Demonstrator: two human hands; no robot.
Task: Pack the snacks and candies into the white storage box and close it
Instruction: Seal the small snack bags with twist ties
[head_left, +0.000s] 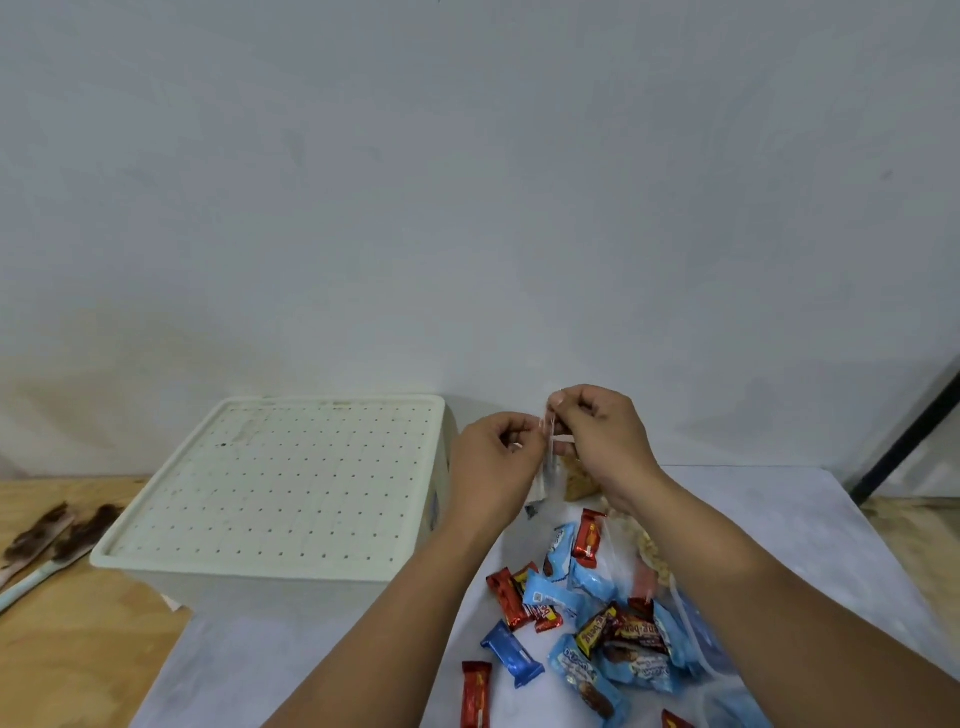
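A wooden desk (78, 649) stands against a plain pale wall (467, 156), its right part covered by a white cloth (779, 519). The white storage box (280, 488) sits at the left edge of the cloth, its perforated lid fully seated (closed). Right of the box, a loose pile of snacks and candies (587, 618) in blue, red and brown wrappers lies on the cloth, some resting in clear plastic bags. Above the far end of the pile, both hands are raised clear of the desk. The left hand (491, 457) and right hand (602, 436) have curled fingers pinching the top edge of a small clear packet (550, 467) between them. Two brown-tipped brushes (47, 535) lie on the bare wood, far left.
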